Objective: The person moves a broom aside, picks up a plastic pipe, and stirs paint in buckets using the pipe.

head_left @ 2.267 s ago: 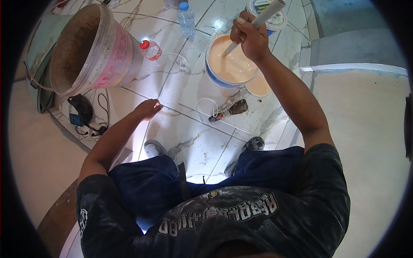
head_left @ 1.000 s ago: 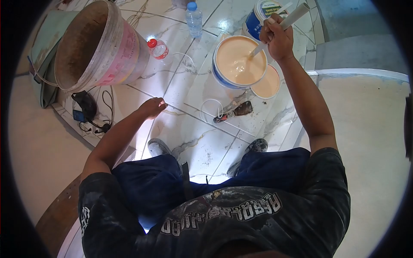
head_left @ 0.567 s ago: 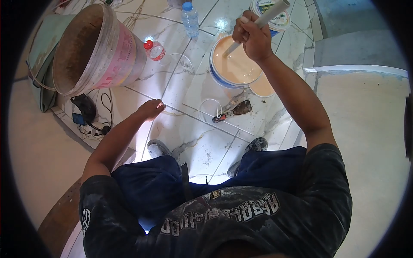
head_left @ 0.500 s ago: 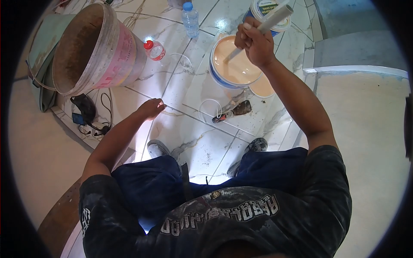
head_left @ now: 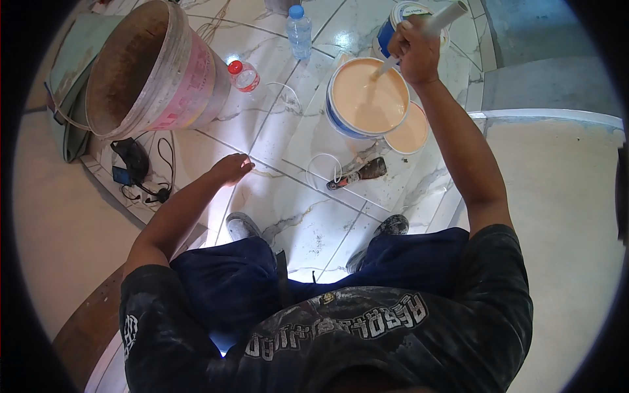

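My right hand [head_left: 418, 56] is wrapped round a pale plastic pipe [head_left: 449, 18]. Its lower end dips into peach-coloured paint [head_left: 367, 98] near the far side of a white and blue bucket [head_left: 337, 122]. Against the bucket's right side lies a round lid [head_left: 411, 131] coated with the same paint. My left hand [head_left: 232, 169] hangs above the floor near my left knee, fingers loosely bent and apart, holding nothing. Between my hands, a paint-smeared scraper [head_left: 360, 173] lies on the tiles beside the bucket's thin white handle.
A large dirty bucket [head_left: 190, 85] lies tilted at the left, beside a green bag [head_left: 72, 72]. Near it are a red-capped bottle [head_left: 244, 77], a blue-capped bottle [head_left: 299, 36] and a black item with cables [head_left: 134, 160]. Another blue-white tub [head_left: 383, 38] stands behind my right hand.
My right hand has moved up and right with the pipe, whose lower end has shifted toward the bucket's far side. The view has shifted slightly; my left hand stays nearly still.
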`<state>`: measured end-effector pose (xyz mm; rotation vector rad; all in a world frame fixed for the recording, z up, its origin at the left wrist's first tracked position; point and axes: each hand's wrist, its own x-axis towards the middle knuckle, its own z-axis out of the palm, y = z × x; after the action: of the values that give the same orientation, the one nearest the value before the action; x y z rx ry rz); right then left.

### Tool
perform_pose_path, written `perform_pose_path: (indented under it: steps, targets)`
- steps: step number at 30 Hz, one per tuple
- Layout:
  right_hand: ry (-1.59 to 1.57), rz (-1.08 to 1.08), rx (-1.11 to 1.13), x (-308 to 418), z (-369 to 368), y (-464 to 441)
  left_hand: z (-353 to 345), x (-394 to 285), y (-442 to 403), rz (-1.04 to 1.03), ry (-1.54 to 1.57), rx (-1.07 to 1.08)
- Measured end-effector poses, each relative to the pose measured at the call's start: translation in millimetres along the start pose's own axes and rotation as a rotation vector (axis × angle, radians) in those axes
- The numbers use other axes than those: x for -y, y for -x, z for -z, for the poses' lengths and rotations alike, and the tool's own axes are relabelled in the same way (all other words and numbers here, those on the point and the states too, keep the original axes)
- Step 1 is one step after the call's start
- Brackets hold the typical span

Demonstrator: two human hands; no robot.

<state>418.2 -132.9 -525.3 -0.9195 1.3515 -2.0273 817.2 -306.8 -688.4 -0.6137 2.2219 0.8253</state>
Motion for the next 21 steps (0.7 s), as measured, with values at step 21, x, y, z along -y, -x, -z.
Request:
perform_pose_path:
  steps: [21]
  targets:
    - [0.018, -0.122, 0.106, 13.4, 17.5, 19.3, 4.2, -5.7, -5.3, -0.044, 0.017, -0.04]
